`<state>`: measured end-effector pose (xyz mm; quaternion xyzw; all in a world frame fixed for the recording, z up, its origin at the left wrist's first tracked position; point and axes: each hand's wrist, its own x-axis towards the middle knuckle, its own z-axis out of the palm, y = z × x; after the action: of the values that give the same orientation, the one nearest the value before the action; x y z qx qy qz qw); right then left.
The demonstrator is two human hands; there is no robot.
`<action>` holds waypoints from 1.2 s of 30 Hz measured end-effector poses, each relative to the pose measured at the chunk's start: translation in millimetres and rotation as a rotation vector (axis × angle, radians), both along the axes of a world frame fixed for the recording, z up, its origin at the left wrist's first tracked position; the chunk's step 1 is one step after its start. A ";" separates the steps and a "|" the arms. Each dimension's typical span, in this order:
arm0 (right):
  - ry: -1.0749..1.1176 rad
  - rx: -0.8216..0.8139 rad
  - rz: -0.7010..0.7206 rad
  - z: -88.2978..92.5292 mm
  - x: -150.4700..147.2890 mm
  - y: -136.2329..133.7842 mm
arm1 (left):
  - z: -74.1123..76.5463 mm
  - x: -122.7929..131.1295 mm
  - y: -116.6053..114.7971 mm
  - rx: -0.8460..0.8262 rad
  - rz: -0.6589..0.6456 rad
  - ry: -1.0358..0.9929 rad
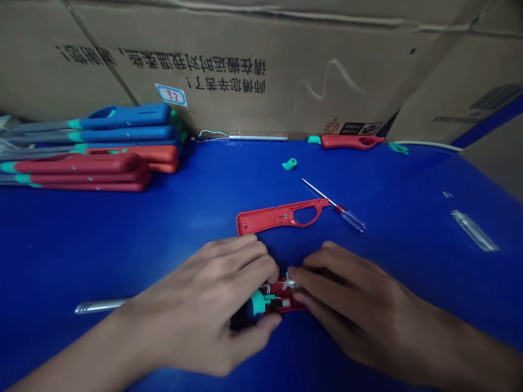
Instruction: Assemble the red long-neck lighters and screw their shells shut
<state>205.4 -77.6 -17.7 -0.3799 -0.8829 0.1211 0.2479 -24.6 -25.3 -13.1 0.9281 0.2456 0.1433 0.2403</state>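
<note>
My left hand [229,299] is closed around an opened red lighter body [296,305] low in the middle. A teal collar, thin wires and a small black part show inside the body. Out to the left, from under my left forearm, sticks a silver metal tube [98,306]. My right hand [347,299] pinches a small clear part [291,281] at the right side of the body; its lower end is hidden by the fingers. Just beyond my hands lies a red half shell [265,219] with its inner side up. A screwdriver [339,209] with a clear handle rests beside it.
Finished-looking blue, orange and red lighters [122,117] are stacked at the left. A metal tube with wires [257,138], a red handle [347,142] and a teal piece [290,164] lie near the cardboard wall [286,49]. A clear tank [474,231] lies right.
</note>
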 end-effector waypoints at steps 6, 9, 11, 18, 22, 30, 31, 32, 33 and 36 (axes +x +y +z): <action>0.008 0.019 -0.025 -1.3 -1.4 -2.7 | -0.8 -1.6 -2.0 -0.009 0.002 0.001; 0.008 0.013 -0.018 -0.4 -2.0 -2.0 | -0.5 -1.3 -2.0 -0.012 -0.002 -0.003; 0.009 0.013 -0.017 0.2 -2.3 -1.1 | -0.3 -0.9 -1.6 -0.014 -0.003 -0.002; 0.053 -0.019 -0.004 0.1 -3.2 2.0 | -0.4 -0.8 -0.6 -0.008 -0.016 -0.012; 0.081 -0.024 0.011 1.2 -2.7 2.9 | 1.3 0.0 -0.3 -0.001 -0.030 -0.021; 0.086 -0.059 0.018 1.6 -2.6 2.5 | 1.6 -0.2 1.2 -0.017 -0.045 -0.028; 0.087 -0.064 0.021 1.5 -2.6 2.5 | 1.5 -0.5 1.0 -0.017 -0.046 -0.029; 0.089 -0.065 0.022 1.5 -2.6 2.6 | 1.3 -0.8 0.8 -0.017 -0.048 -0.028; 0.089 -0.065 0.024 1.4 -2.6 2.7 | 1.2 -0.9 0.7 -0.016 -0.050 -0.028; 0.092 -0.062 0.031 1.0 -2.4 3.2 | 1.3 -0.8 0.8 0.005 -0.053 -0.038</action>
<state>203.0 -74.4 -16.7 -0.3678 -0.8721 0.1695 0.2746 -25.4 -24.5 -11.8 0.9320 0.2160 0.1552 0.2462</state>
